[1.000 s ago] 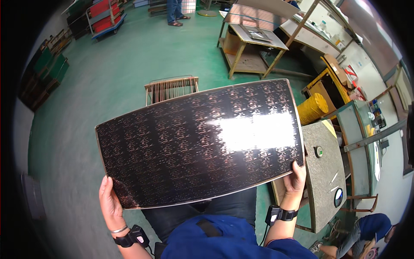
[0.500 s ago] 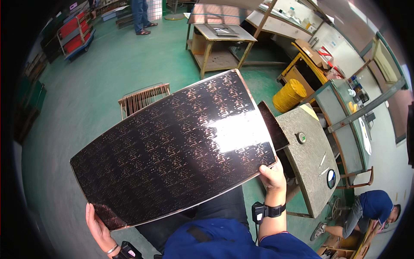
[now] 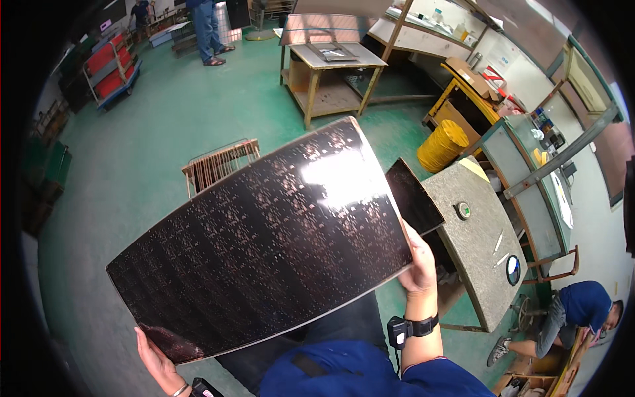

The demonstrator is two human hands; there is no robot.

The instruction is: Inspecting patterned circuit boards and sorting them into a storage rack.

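I hold a large, dark circuit-board panel (image 3: pixel 264 245) with rows of small copper-coloured marks, tilted in front of me. A bright reflection lies near its upper right part. My left hand (image 3: pixel 157 362) grips the lower left corner, its fingertips partly hidden at the edge. On the lower part of the right edge, my right hand (image 3: pixel 418 259) is closed, with some fingers out of sight behind the panel. Another dark panel (image 3: pixel 411 197) juts out behind the right edge, next to the grey-topped table (image 3: pixel 473 264); my right hand is apart from it.
On that table lie a round tape-like object (image 3: pixel 463 210) and a dark-rimmed round item (image 3: pixel 512 270). A slatted rack (image 3: pixel 221 162) stands beyond the panel. A yellow drum (image 3: pixel 443 144) is at the right. One person (image 3: pixel 575 317) bends at the lower right; another stands far off.
The panel has tilted and its upper right corner sits lower and farther left. The reflection has shifted left. My right hand reaches farther up the panel's right edge.
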